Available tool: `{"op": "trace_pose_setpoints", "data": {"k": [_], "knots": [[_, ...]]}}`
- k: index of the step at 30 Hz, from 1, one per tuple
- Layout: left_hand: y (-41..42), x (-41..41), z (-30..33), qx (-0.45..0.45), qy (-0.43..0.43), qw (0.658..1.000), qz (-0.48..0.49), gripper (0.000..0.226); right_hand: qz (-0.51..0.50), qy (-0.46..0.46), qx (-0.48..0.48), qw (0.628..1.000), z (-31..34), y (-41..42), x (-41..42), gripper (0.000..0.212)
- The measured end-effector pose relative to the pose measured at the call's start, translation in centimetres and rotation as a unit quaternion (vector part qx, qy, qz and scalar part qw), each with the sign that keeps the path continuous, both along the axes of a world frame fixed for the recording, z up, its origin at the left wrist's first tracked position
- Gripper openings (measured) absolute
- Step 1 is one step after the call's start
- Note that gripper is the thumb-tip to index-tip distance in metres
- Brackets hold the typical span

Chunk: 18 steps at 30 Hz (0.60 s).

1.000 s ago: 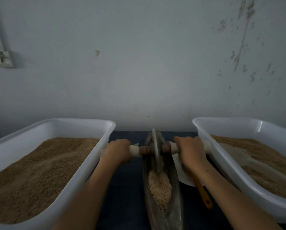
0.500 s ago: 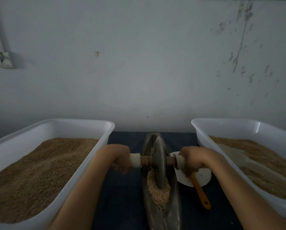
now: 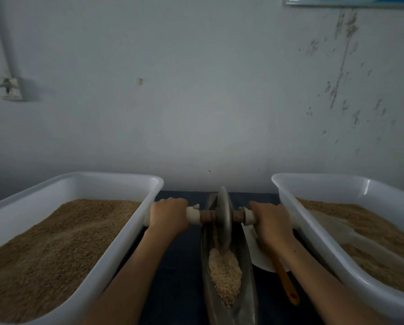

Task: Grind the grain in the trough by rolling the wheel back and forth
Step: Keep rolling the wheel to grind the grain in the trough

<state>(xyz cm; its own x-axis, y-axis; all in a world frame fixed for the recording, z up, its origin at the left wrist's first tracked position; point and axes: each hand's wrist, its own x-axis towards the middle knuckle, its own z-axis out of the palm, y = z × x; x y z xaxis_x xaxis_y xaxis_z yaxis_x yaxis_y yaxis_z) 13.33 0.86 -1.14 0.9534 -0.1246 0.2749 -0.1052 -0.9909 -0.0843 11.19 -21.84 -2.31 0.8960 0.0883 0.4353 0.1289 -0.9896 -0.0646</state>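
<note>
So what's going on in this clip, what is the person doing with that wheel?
A person is grinding grain in a narrow metal trough. The left hand and right hand each grip one end of the axle through the wheel, which stands upright near the trough's far end, most of the grain piled nearer the person. A white tub of grain sits on each side, and an orange-handled tool lies beside the trough.

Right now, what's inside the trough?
The wheel stands in the trough at its far end, with pale grain heaped nearer the camera. The wheel hides whatever lies under and beyond it.
</note>
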Motion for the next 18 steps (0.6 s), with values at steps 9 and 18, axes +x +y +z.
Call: {"op": "trace_pose_setpoints", "data": {"k": [9, 18], "knots": [[0.7, 0.1, 0.7, -0.009, 0.192, 0.981, 0.014, 0.038, -0.020, 0.164, -0.109, 0.980, 2.5, 0.2, -0.4, 0.016], [1.2, -0.1, 1.5, -0.052, 0.368, 0.928, -0.027, 0.016, -0.005, 0.336, -0.107, 0.936, 3.2, -0.5, 0.3, 0.022]]}}
